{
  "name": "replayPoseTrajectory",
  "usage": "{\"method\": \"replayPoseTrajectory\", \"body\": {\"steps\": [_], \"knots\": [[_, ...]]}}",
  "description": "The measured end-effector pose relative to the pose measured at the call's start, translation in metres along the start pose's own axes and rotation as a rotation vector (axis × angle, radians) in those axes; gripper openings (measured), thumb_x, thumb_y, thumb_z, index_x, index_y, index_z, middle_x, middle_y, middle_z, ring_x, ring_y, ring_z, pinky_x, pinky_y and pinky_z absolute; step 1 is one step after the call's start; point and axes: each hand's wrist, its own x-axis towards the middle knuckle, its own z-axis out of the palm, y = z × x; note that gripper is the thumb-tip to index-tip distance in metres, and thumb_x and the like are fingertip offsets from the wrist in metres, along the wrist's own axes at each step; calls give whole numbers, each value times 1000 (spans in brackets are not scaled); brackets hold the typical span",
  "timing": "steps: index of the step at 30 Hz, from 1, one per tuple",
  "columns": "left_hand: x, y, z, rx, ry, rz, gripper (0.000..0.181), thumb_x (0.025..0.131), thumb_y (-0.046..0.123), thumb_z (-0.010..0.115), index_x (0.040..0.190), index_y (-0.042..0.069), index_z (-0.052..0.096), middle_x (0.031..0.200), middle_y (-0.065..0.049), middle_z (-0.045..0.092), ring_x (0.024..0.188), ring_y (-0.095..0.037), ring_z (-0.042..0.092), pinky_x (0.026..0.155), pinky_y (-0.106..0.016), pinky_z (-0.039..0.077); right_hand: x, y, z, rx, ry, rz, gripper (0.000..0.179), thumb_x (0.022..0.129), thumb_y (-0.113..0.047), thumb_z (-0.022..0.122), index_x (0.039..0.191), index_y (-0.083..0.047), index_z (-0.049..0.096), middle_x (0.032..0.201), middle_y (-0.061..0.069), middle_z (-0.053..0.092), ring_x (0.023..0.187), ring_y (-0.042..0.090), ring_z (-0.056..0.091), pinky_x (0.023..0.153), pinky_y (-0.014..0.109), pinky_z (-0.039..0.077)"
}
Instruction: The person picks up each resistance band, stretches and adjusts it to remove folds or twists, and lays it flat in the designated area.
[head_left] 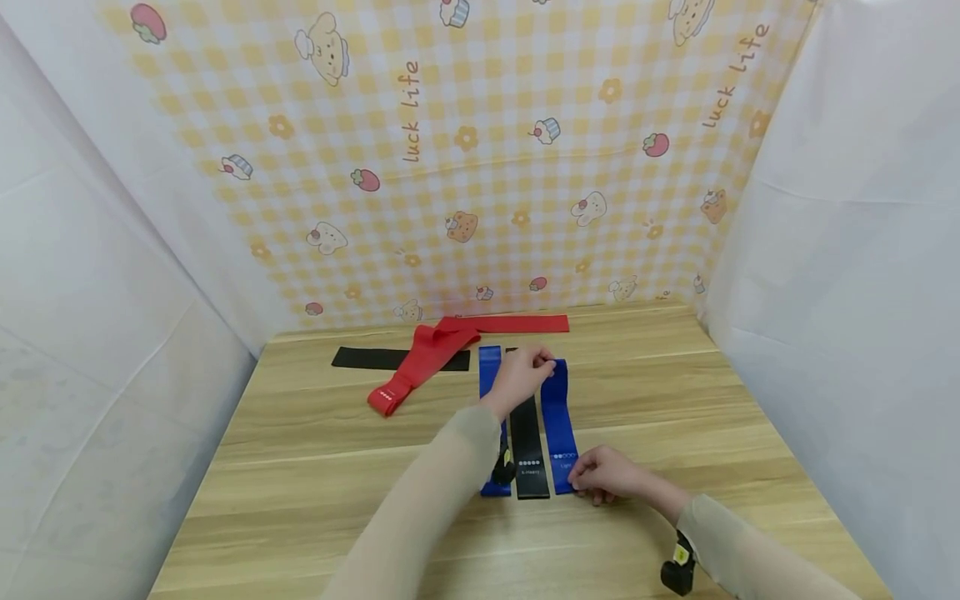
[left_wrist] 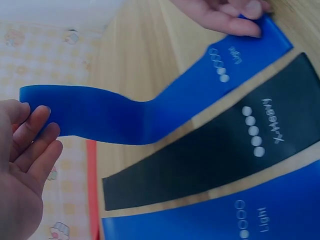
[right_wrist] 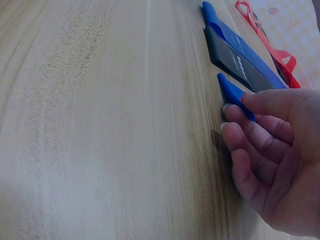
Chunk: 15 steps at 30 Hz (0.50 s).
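A blue resistance band [head_left: 558, 417] marked "Light" runs between my two hands. My left hand [head_left: 522, 372] pinches its far end, which curves up off the table in the left wrist view. At the near end, my right hand [head_left: 611, 475] pinches the corner between thumb and fingers [right_wrist: 250, 134]. To its left lies a flat black band [head_left: 531, 454] printed "X-Heavy". Beyond that one is a second blue "Light" band [left_wrist: 210, 225], partly hidden behind my left wrist in the head view. The three lie side by side, lengthwise away from me.
Farther back, a twisted red band [head_left: 431, 354] lies across another black band [head_left: 367, 358]. A checked cloth [head_left: 465, 167] hangs behind the wooden table [head_left: 300, 500]. White cloth walls [head_left: 840, 208] stand at both sides.
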Motion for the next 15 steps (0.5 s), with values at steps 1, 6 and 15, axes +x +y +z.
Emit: {"method": "replayPoseTrajectory", "body": {"steps": [1, 6, 15], "knots": [[-1, -2, 1, 5, -2, -8, 10, 97, 20, 61, 100, 13, 68, 82, 4, 67, 70, -8, 59, 60, -25, 47, 0, 0, 0, 1, -1, -3, 9, 89, -11, 65, 88, -4, 70, 69, 2, 64, 48, 10, 54, 42, 22, 41], [-4, -12, 9, 27, -11, -29, 9, 96, 20, 62, 98, 14, 67, 80, 8, 65, 69, -6, 59, 61, -23, 47, 1, 1, -1, 11, -6, -5, 9, 89, -11, 65, 87, -3, 70, 68, 2, 63, 47, 10, 54, 42, 22, 42], [-14, -34, 25, 49, -15, -39, 13, 95, 17, 63, 103, 9, 69, 83, 6, 64, 71, -8, 57, 66, -26, 48, 2, 4, -3, 17, -21, -18, 10, 90, -12, 65, 88, -3, 70, 69, 3, 64, 49, 11, 55, 43, 23, 43]]}}
